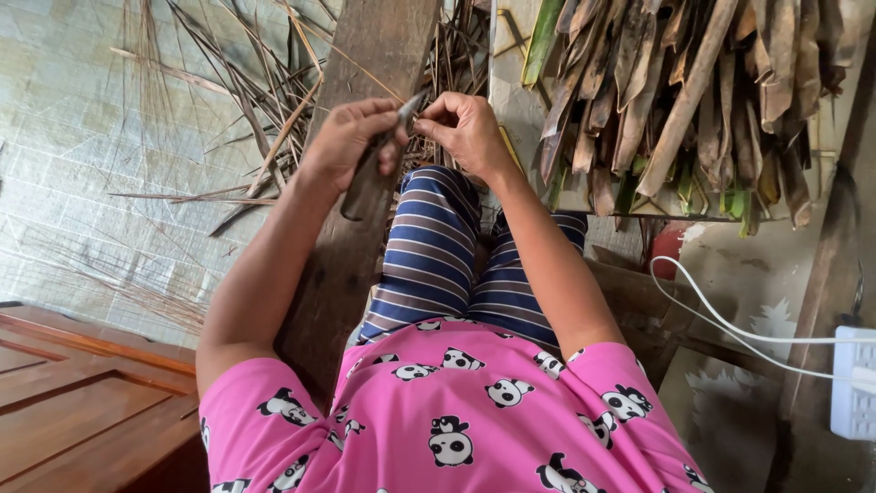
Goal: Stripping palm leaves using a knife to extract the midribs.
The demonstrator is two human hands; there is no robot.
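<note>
My left hand grips the dark handle of a knife, its blade pointing up toward my right hand. My right hand pinches a thin dry leaf strip against the blade tip. Both hands meet above my knees, over a rough wooden plank that runs away from me. I wear striped shorts and a pink patterned shirt.
A pile of dry palm leaf strips lies on the tiled floor at the left. Thick brown and green leaf stalks are stacked at the upper right. A white power strip with a cable sits at the right; a wooden door panel lies lower left.
</note>
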